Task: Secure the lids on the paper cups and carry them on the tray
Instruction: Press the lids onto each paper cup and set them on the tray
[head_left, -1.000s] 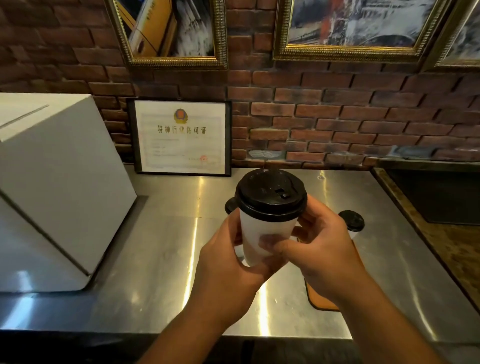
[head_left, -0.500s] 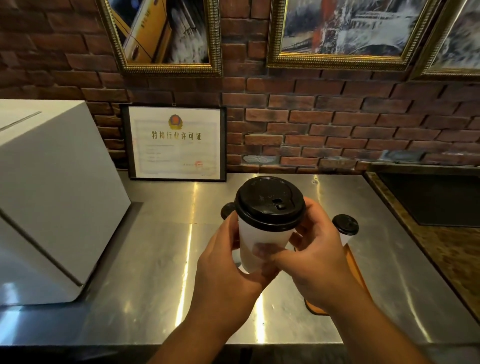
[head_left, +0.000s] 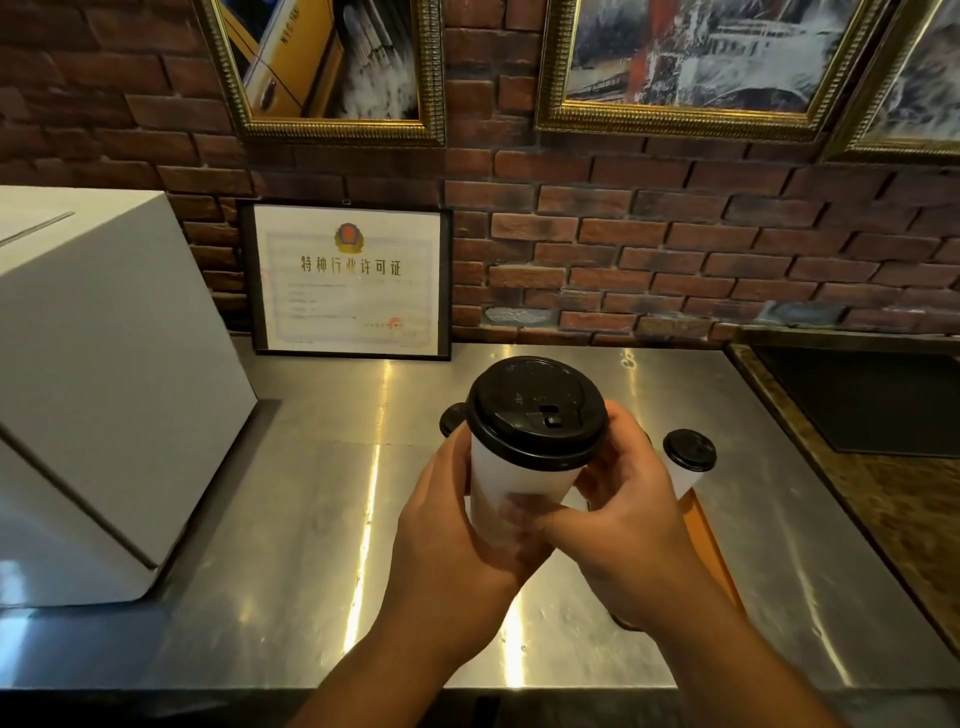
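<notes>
Cup (head_left: 511, 493) lidded, held above worktop (head_left: 311, 519) near tray (head_left: 711, 551) | left hand (head_left: 447, 545) wraps its wall, right hand (head_left: 628, 530) grips wall under lid (head_left: 537, 410) | I'd press rim all round, gently, without crushing paper.

Upright white cup (head_left: 506, 486), black lid (head_left: 535, 410) on.

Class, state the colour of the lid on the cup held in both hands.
The lid is black; head view.

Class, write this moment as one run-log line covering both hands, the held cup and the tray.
left hand: grips paper cup | right hand: grips it too | lid: on | tray: on counter, second lidded cup at far end
</notes>
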